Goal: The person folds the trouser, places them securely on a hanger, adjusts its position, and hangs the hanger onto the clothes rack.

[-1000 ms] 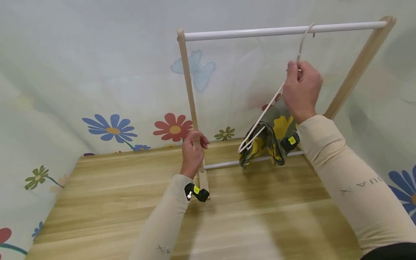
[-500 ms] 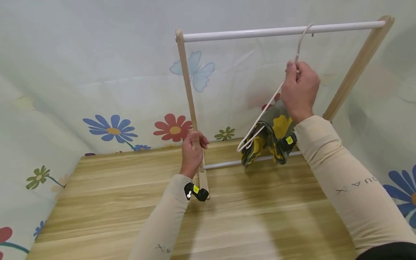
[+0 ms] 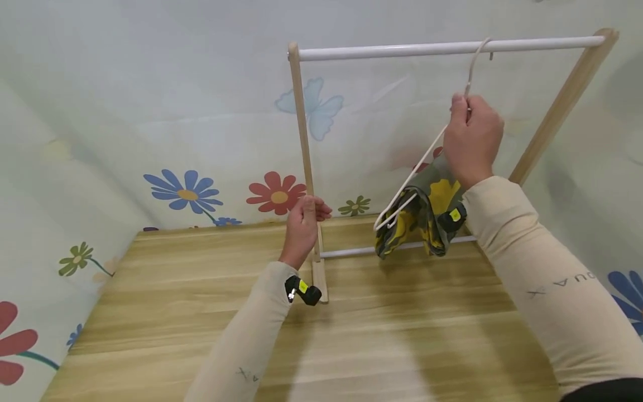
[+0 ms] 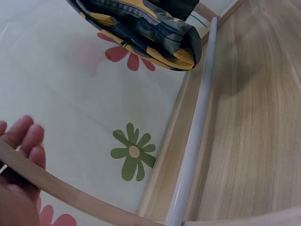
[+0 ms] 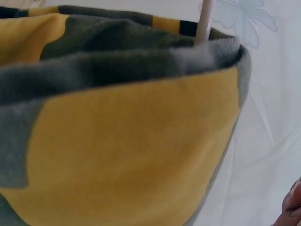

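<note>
A white clothes hanger (image 3: 471,67) is hooked over the top bar (image 3: 382,52) of a clothes rack. My right hand (image 3: 474,139) grips the hanger at its neck, just below the hook. A folded camouflage garment (image 3: 442,195) in green and yellow hangs over the hanger's lower bar, tilted, and fills much of the right wrist view; its exact kind is unclear. My left hand (image 3: 303,226) is at the rack's left wooden post (image 3: 303,123). In the left wrist view its loosely bent fingers (image 4: 34,136) lie beyond the post, apart from one another.
The rack stands on a wood-grain table (image 3: 216,301) near its back edge. Its right post (image 3: 562,106) leans outward in view, and a white lower rod (image 3: 351,253) joins the feet. Behind is a pale wall covering (image 3: 216,106) with printed flowers and a butterfly.
My left hand's fingers have loosened and spread slightly at the post. The right hand still holds the hanger on the bar. The head view has shifted slightly.
</note>
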The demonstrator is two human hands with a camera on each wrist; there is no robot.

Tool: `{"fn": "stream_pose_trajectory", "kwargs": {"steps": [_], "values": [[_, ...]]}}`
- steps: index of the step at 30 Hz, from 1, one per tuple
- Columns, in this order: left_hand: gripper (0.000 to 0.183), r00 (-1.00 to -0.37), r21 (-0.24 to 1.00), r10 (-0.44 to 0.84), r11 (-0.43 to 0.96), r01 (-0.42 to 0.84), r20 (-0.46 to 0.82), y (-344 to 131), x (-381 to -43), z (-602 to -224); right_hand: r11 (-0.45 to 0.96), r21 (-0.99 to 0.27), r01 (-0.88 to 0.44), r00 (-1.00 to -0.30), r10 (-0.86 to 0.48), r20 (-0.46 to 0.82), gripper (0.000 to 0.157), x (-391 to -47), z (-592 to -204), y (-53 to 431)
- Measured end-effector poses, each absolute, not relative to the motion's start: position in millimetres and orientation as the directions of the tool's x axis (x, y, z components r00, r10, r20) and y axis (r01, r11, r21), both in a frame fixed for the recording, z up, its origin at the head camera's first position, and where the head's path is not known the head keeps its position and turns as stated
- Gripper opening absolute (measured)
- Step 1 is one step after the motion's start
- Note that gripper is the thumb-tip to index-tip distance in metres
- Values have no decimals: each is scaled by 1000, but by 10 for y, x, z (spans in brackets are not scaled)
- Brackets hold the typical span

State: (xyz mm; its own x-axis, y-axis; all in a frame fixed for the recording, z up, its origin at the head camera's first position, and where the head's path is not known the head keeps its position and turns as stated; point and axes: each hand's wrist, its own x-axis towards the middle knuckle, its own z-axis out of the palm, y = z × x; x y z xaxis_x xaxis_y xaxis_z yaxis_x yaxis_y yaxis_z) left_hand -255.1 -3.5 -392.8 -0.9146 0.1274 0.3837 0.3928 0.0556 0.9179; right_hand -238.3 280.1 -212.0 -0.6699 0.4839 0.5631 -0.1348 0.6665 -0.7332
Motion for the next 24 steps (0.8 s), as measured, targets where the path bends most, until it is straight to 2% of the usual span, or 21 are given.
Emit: {"fn": "stream_pose_trajectory", "kwargs": {"steps": [4,10,15,19,24], "values": [[53,-932,936,146,76,344,331,-48,-2547,-3855,695,-704,-147,-673,452,586,52,-2381,-2084,2836],[53,-954,932,182,230,279,240,-229,-2490,-3690,741,-663,-111,-779,350,521,53,-2325,-2004,2954],[68,-943,899,287,349,265,166,-455,-2413,-3413,867,-495,-46,-826,245,507,64,-2177,-1856,3064],[72,-926,823,374,507,255,57,-599,-2305,-3029,930,-367,19,-839,214,500,71,-1943,-1699,3068],[73,-876,676,481,657,333,-36,-684,-2125,-2530,977,-203,-69,-890,31,454,74,-1642,-1647,2980]]}}
